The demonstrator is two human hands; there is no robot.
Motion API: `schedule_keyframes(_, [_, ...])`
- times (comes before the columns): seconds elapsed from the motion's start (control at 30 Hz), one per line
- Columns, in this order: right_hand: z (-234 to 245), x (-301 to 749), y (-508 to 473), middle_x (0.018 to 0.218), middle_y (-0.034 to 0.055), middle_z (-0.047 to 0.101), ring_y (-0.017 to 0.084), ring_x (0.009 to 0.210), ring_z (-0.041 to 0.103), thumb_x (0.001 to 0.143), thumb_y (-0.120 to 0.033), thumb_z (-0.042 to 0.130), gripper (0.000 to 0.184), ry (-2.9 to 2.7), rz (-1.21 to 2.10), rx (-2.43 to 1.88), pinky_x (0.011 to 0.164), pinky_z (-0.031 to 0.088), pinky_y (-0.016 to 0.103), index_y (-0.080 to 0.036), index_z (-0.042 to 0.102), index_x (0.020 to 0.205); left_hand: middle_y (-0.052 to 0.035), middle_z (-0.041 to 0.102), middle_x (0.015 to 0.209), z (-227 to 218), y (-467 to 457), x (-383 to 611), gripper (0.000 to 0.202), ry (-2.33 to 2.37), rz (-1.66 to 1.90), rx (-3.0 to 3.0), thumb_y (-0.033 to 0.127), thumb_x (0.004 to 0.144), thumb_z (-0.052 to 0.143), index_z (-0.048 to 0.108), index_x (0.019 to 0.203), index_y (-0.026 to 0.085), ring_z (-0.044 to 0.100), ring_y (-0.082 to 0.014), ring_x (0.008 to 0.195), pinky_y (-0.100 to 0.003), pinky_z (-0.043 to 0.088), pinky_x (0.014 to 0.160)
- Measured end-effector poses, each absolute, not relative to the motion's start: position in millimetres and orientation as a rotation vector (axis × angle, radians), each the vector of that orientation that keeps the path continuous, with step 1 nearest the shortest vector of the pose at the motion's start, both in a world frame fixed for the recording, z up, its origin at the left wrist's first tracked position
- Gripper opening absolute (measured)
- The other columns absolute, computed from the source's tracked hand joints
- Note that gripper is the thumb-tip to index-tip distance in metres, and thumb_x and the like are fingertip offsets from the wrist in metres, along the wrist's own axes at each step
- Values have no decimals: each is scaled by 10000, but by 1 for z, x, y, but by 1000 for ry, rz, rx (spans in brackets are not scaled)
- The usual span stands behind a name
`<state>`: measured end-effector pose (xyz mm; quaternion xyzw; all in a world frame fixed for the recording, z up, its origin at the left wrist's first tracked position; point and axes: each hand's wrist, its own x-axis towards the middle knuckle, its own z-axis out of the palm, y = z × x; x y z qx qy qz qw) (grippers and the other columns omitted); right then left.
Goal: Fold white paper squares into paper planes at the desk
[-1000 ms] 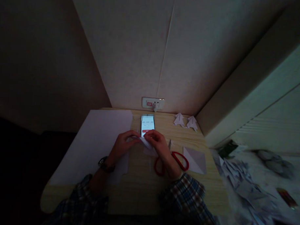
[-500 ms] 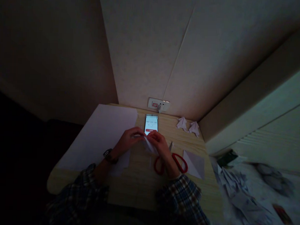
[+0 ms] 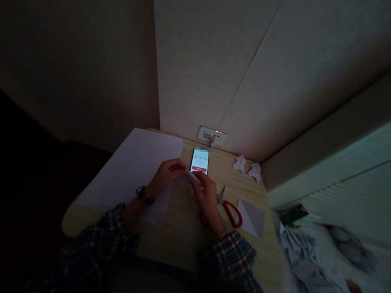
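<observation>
White paper, a small folded piece (image 3: 190,175), is pinched between the fingertips of the left hand (image 3: 166,176) and the right hand (image 3: 207,193) at centre frame, just below a lit phone (image 3: 200,160). A clean crease likely depends on matched edges and firm, even pressure against the wooden table (image 3: 179,235). Red-handled scissors (image 3: 231,211) lie to the right of the hands, a large white sheet (image 3: 133,170) to the left.

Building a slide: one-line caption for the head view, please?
Left hand and right hand pinch a small white paper over a wooden table, near a lit phone and red scissors.
</observation>
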<state>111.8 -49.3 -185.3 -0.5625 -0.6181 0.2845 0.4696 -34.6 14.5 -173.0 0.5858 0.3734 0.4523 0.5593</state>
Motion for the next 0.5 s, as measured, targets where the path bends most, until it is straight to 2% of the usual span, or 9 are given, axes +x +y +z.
schedule_keyframes(0.17, [-189,111,-49,969,63,717,228,896,629,873,-360,552,203,-1470,693,-1421,849,467,373,-237,692,954,4,645,650,-177,14,-33,323,866,1072,1344,424,552,811,638,638,165,605,-160,669,-286,499,697])
schedule_keyframes(0.3, [-188,112,-49,1008,69,699,230,955,607,893,-341,532,208,-1521,634,-1384,887,458,388,-251,695,984,-4,657,654,-175,15,-34,332,899,1088,1338,447,560,799,637,636,167,613,-170,674,-304,508,709])
schedule_keyframes(0.4, [-186,113,-49,965,61,676,227,938,592,892,-313,535,188,-1556,552,-1347,885,457,388,-265,704,959,-7,663,651,-175,16,-35,325,922,1095,1351,444,559,798,645,635,168,618,-174,674,-305,514,700])
schedule_keyframes(0.5, [-186,114,-48,872,59,668,227,848,591,885,-278,546,169,-1565,528,-1343,816,465,380,-266,714,895,-7,666,658,-176,16,-34,295,920,1105,1364,421,573,795,649,639,174,624,-178,682,-300,520,696])
